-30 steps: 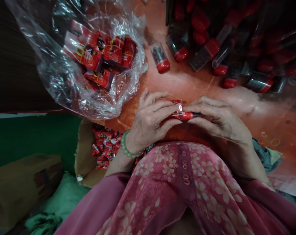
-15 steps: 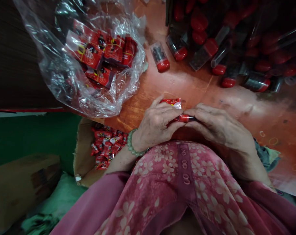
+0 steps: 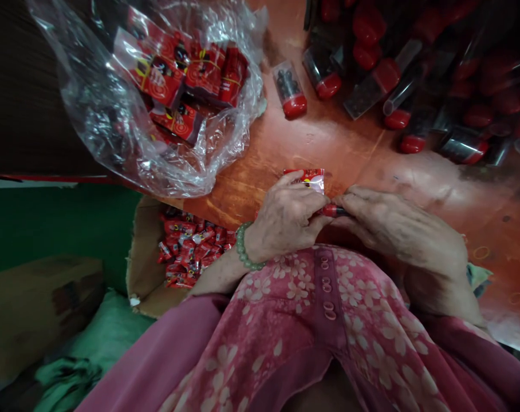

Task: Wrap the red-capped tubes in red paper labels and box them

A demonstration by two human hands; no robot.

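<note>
Brown cardboard box [image 3: 36,320]: far left and low, beside a pale green cloth sack [image 3: 118,326].
Open cardboard carton [image 3: 144,257]: just below the edge of the orange-red table [image 3: 303,146], with many small red wrapped packets [image 3: 189,252] inside.
Clear crinkled plastic bag [image 3: 174,177]: on the table at upper left, spread around glossy red printed packs [image 3: 163,83] bound with thin yellow bands.
Left hand [image 3: 281,217]: back upward, fingers bent, thumb and forefinger closed about the left part of the rod; a pale green beaded bracelet [image 3: 243,252] circles the wrist.
Red printed glossy wrapper [image 3: 314,176]: partly beneath the left hand's fingers, its straight right edge showing just beyond the rod.
Slim red and black rod [image 3: 330,210]: between the two hands, near the table's front edge; long axis running left to right, red portion toward the left hand, black end toward the right.
Right hand [image 3: 389,229]: fingers together and nearly straight, tips pinching the black end; the finger undersides are hidden.
Clear plastic container with red cap [image 3: 289,91]: beyond the hands, cap toward the person.
Similar red-capped containers [image 3: 371,88]: piled at upper right, partly in shadow.
Thin yellow rubber band [image 3: 482,252]: right of the right hand.
</note>
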